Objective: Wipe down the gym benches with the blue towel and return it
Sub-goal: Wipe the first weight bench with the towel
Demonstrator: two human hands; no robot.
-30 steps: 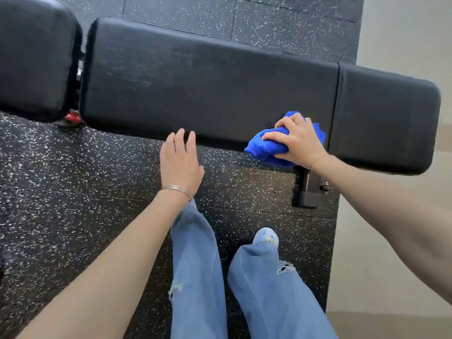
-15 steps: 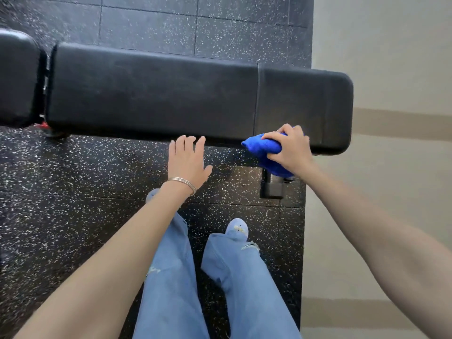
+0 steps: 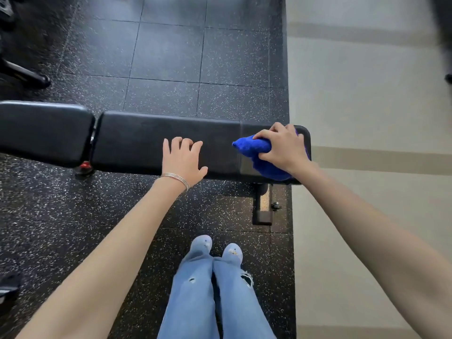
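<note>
A black padded gym bench (image 3: pixel 137 140) runs left to right across the middle of the view, in two pads with a gap and a red knob between them. My right hand (image 3: pixel 283 148) is shut on the bunched blue towel (image 3: pixel 254 149) and presses it on the bench's right end. Part of the towel hangs over the near edge. My left hand (image 3: pixel 183 160) rests flat on the long pad with fingers spread, a thin bracelet at the wrist.
The bench's metal foot (image 3: pixel 263 206) sticks out toward me under the right end. My legs in blue jeans (image 3: pixel 215 289) stand just in front. Black speckled rubber floor (image 3: pixel 171 57) meets beige floor at the right. A dark equipment leg (image 3: pixel 24 74) lies at far left.
My right hand has carried the towel from the bench's near edge up onto the right end. My left hand now lies on the pad. My view has pulled back and higher.
</note>
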